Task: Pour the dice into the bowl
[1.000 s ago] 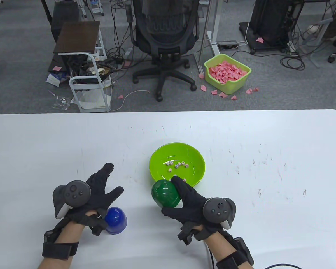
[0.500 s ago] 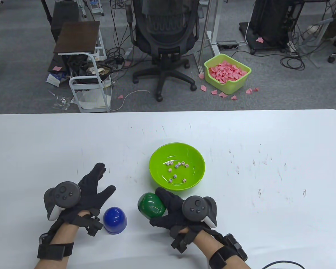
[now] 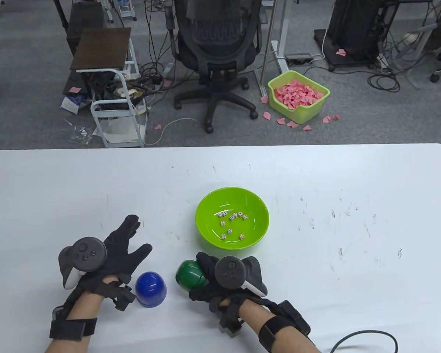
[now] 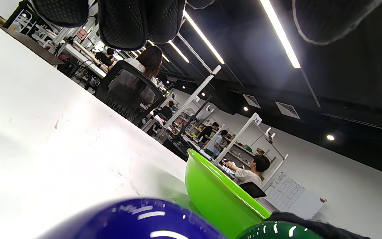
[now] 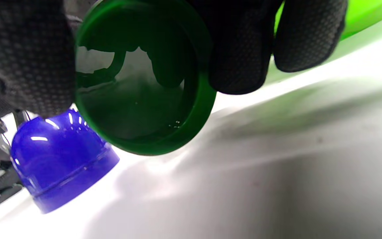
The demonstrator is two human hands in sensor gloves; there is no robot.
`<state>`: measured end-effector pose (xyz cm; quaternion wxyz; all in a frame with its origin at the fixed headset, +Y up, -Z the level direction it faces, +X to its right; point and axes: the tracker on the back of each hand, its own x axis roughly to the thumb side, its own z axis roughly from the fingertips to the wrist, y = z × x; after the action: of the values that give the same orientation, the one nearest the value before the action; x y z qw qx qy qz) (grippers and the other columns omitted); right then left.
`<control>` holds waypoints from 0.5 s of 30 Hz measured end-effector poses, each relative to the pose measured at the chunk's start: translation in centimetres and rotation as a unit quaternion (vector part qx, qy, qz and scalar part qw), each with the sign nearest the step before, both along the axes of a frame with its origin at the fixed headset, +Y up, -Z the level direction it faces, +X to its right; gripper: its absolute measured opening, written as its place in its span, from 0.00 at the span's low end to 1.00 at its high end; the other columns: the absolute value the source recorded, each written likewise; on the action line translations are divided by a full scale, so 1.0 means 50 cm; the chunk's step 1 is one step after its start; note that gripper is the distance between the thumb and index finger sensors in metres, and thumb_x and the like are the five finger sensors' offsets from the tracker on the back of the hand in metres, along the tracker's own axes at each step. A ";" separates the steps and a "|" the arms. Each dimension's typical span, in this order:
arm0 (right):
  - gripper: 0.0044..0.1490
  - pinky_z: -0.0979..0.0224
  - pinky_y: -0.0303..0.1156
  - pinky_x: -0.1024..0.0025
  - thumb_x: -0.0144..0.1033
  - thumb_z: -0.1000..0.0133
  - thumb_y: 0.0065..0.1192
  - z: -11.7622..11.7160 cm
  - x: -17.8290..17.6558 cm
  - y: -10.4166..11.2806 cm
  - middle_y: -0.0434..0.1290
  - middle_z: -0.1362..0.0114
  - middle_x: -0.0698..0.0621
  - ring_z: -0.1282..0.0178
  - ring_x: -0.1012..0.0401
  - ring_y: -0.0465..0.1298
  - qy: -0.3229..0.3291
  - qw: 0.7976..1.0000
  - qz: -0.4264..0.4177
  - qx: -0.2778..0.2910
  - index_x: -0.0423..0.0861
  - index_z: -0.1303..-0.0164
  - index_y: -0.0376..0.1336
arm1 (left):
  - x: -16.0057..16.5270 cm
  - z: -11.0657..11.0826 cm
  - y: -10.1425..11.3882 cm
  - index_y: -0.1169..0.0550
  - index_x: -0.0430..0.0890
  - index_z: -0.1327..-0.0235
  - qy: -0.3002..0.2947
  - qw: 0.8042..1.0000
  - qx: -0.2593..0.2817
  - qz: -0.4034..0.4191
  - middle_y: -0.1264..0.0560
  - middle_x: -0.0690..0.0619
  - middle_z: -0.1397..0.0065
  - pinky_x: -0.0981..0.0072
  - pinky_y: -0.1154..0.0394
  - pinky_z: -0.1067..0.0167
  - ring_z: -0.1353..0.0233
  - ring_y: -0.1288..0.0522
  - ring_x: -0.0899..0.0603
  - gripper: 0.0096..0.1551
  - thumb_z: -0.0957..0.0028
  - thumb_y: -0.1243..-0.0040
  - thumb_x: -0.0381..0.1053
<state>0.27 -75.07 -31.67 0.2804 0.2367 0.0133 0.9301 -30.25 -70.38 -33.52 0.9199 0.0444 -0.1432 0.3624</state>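
A lime green bowl (image 3: 205,206) sits mid-table with several small white dice (image 3: 232,217) inside. My right hand (image 3: 205,272) grips a dark green cup (image 3: 188,276), held just above the table near the bowl's front side. The right wrist view looks into the green cup (image 5: 138,109); its inside shows no dice. A blue cup (image 3: 150,288) stands upside down on the table beside it, also seen as the blue cup (image 5: 58,159). My left hand (image 3: 126,239) rests flat on the table left of the blue cup, fingers straight.
The white table (image 3: 352,206) stretches wide to the right and far side. Beyond its far edge are an office chair (image 3: 215,47), a small trolley (image 3: 110,92) and a green bin of pink paper (image 3: 297,96) on the floor.
My right hand has drawn the green cup back from over the bowl's rim toward me and leftward, lowering it next to the blue cup. The left hand shifted slightly left.
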 end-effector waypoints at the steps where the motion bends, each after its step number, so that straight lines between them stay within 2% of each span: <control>1: 0.63 0.35 0.72 0.35 0.58 0.59 0.81 0.000 -0.002 -0.001 0.70 0.25 0.34 0.42 0.41 0.78 -0.001 1.000 0.006 0.004 0.34 0.24 0.56 | 0.000 0.000 0.000 0.49 0.51 0.19 0.000 1.000 0.000 0.000 0.38 0.41 0.17 0.30 0.38 0.26 0.21 0.34 0.33 0.55 0.52 0.44 0.75; 10: 0.63 0.35 0.72 0.35 0.58 0.58 0.78 0.011 -0.008 0.004 0.68 0.22 0.36 0.39 0.38 0.77 0.007 0.998 0.052 0.030 0.36 0.23 0.54 | -0.002 -0.001 -0.001 0.49 0.51 0.19 -0.001 1.000 -0.010 0.003 0.38 0.41 0.17 0.30 0.38 0.25 0.21 0.35 0.32 0.55 0.52 0.44 0.75; 15: 0.64 0.36 0.71 0.34 0.58 0.59 0.78 0.016 -0.001 0.006 0.68 0.22 0.35 0.38 0.36 0.76 0.003 0.997 0.076 0.026 0.34 0.23 0.53 | -0.001 -0.001 -0.001 0.49 0.52 0.19 -0.005 1.000 -0.016 0.000 0.39 0.41 0.17 0.30 0.39 0.25 0.20 0.35 0.32 0.55 0.52 0.44 0.75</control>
<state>0.22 -74.76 -30.88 0.2027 0.2454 0.0081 0.9480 -30.30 -70.41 -33.56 0.9197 0.0277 -0.1415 0.3652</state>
